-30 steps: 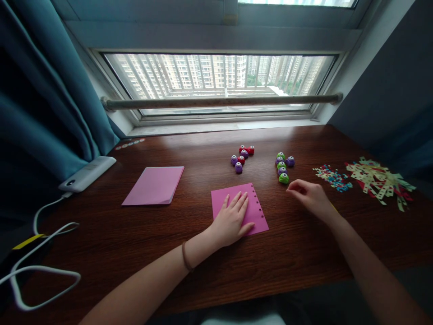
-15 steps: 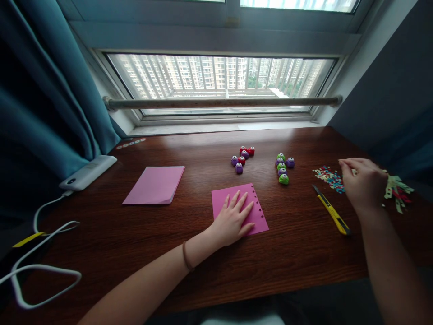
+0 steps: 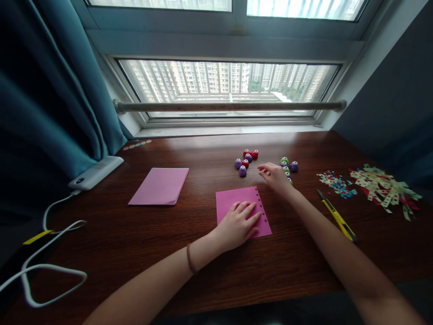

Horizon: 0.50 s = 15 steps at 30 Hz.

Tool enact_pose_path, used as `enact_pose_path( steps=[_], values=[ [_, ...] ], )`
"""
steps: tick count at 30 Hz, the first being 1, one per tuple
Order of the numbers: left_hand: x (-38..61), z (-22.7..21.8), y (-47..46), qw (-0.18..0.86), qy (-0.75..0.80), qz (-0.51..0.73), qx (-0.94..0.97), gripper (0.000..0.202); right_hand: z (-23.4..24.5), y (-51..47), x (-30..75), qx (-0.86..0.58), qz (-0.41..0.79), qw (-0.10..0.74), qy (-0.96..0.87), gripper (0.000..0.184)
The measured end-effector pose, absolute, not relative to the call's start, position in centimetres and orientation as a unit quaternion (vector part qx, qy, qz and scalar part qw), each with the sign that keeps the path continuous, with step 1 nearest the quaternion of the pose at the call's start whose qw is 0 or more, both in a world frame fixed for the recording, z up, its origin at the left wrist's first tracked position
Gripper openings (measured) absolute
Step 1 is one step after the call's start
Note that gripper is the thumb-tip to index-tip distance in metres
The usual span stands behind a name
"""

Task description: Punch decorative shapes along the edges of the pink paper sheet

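Observation:
My left hand rests on a bright pink sheet of paper, its fingers slightly bent and apart. A row of small dark marks, like punched shapes, runs down the sheet's right edge. Above the table, my right hand reaches in from the right with loosely curved fingers and nothing visible in them. To its left are several red and purple craft punches with white, eye-like tops. Partly behind it stands another group, green and purple craft punches.
A stack of pink paper lies on the left. At right are a yellow utility knife, coloured confetti and a heap of paper strips. A white power bank with a cable sits far left.
My right hand has moved left from above the confetti and paper strips to between the two punch groups, its fist opened. The left hand stays on the sheet, fingers more bent.

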<state>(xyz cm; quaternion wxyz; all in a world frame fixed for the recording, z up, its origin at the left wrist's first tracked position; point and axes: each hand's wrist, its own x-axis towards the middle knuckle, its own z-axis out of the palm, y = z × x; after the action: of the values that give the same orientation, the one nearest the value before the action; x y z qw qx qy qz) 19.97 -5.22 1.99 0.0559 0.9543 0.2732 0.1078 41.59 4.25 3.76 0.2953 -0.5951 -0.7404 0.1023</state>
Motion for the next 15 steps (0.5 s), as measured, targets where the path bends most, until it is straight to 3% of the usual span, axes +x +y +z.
enact_pose_path(
  steps=[7, 15],
  values=[
    [19.8, 2.1, -5.3, 0.055, 0.276, 0.114, 0.953, 0.038, 3.0, 9.1, 38.7, -0.557, 0.103, 0.271, -0.778, 0.033],
    [19.7, 2.0, -5.4, 0.052, 0.279, 0.118, 0.951, 0.038, 3.0, 10.3, 38.6, -0.554, 0.15, 0.291, -0.765, 0.017]
  ],
)
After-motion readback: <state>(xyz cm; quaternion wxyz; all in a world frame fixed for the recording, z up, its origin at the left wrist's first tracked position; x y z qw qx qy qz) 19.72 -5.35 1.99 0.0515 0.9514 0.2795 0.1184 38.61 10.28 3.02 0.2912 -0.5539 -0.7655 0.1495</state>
